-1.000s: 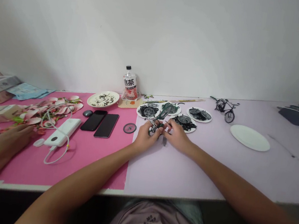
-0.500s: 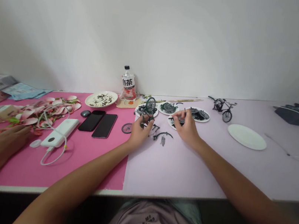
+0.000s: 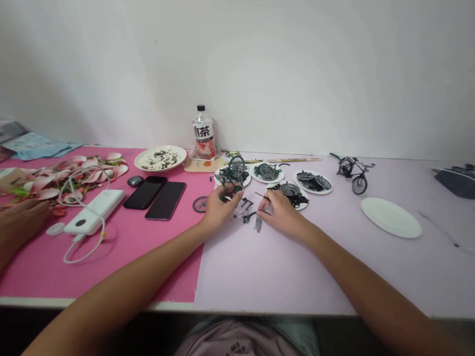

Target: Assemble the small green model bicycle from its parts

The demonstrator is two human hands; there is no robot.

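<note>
My left hand [image 3: 220,208] is closed on a dark green, partly built model bicycle [image 3: 236,169], one spoked wheel standing up above the fingers. Between the fingers of my right hand [image 3: 279,211] is a thin dark stick [image 3: 260,195], pointing left; its kind is unclear. My right thumb and fingertip are at a curved dark part [image 3: 250,217] on the table, beside a small grey rack-like piece [image 3: 258,224]. Left of my left hand lies a loose spoked wheel [image 3: 200,204]. A plate of dark parts [image 3: 300,202] sits just behind my right hand.
Plates of bicycle parts [image 3: 282,176] stand along the back, with a whole model bicycle [image 3: 354,173] to their right. A white plate [image 3: 391,217], a drink bottle [image 3: 203,134], two phones [image 3: 166,200] and a power bank [image 3: 96,210] lie around. Another person's hand [image 3: 19,223] rests at left.
My right hand has moved from the plate of parts toward me and left, down to the loose parts, the thin stick still in its fingers. My left hand stays nearly in place.
</note>
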